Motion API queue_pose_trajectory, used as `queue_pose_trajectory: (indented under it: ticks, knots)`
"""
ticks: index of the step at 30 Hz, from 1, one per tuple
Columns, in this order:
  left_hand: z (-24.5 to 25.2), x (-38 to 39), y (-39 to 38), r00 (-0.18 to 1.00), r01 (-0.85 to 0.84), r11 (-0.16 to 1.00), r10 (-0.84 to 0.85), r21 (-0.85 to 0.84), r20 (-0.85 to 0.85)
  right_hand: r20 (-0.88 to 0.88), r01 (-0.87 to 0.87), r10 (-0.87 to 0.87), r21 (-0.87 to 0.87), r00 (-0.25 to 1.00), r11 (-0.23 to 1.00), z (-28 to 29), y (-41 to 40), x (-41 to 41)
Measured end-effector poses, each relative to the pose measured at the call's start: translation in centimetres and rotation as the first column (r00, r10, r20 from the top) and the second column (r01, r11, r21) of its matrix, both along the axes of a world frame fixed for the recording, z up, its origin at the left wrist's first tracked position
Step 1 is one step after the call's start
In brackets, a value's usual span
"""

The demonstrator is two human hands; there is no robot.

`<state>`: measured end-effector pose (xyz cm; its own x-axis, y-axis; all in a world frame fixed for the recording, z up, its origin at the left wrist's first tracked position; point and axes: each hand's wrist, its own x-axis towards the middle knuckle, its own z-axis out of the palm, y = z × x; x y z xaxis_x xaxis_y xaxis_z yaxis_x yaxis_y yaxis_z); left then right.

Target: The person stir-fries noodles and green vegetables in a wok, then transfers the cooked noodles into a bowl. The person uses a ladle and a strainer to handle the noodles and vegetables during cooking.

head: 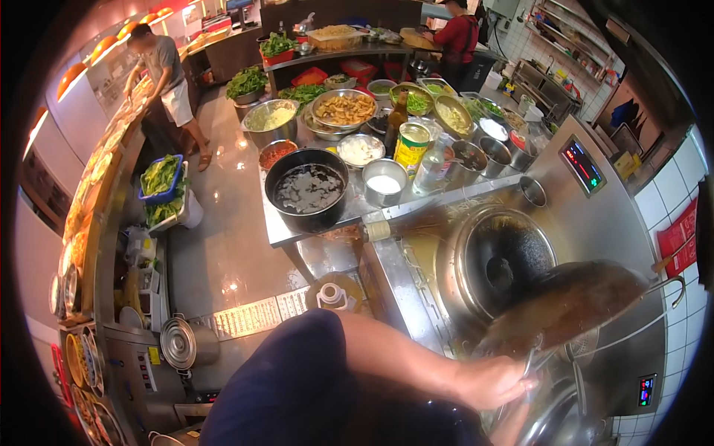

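Observation:
My left hand (496,382) is closed around the metal handle of a dark wok (569,304), held tilted on its side above the range. Below my left hand, part of my right hand or forearm (512,426) shows, blurred and mostly hidden; what it holds cannot be seen. Beyond the wok is a round stove well (505,267) with a blackened inside and a wide metal rim. A mesh strainer (585,341) lies partly behind the wok. At the lower right is a second shiny round metal vessel or well (558,415).
A steel counter (279,227) bears a black pot of dark liquid (309,187), a bamboo wok brush (390,227), a steel pot of white contents (385,183), a yellow can (413,148) and bottles. Two people (167,72) (456,39) work farther off. A lidded pot (188,341) stands at left.

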<state>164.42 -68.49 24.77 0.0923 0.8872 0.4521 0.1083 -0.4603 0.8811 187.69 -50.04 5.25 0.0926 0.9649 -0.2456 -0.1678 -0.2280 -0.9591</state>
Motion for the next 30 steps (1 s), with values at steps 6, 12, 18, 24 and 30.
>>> queue_pose_trajectory:
  ticks: [6, 12, 18, 24, 30]
  knots:
    - [-2.7, -7.8, 4.2, 0.921, -0.386, 0.919, 0.388, -0.081, 0.016, -0.023, -0.21, 0.21, -0.195, 0.978, 0.958, 7.0, -2.6, 2.4]
    - [-9.8, -16.3, 6.1, 0.165, 0.318, 0.818, 0.45, -0.479, 0.878, 0.148, -0.168, 0.18, -0.088, 0.972, 0.982, 7.2, -7.9, 6.6]
    - [-12.5, -12.2, 8.8, 0.148, 0.243, 0.854, 0.435, -0.459, 0.888, 0.074, -0.07, 0.083, -0.161, 0.994, 0.984, -0.4, -12.9, 8.8]
    - [-16.0, -10.8, 7.6, 0.221, 0.184, 0.867, 0.424, -0.464, 0.878, 0.199, -0.097, 0.182, -0.373, 0.963, 0.923, -1.0, -14.4, 6.1]
    - [-25.5, -13.3, -6.0, 0.694, 0.575, 0.478, 0.144, -0.664, 0.705, 0.78, -0.224, 0.301, -0.209, 0.549, 0.952, -3.0, -13.5, 10.0]
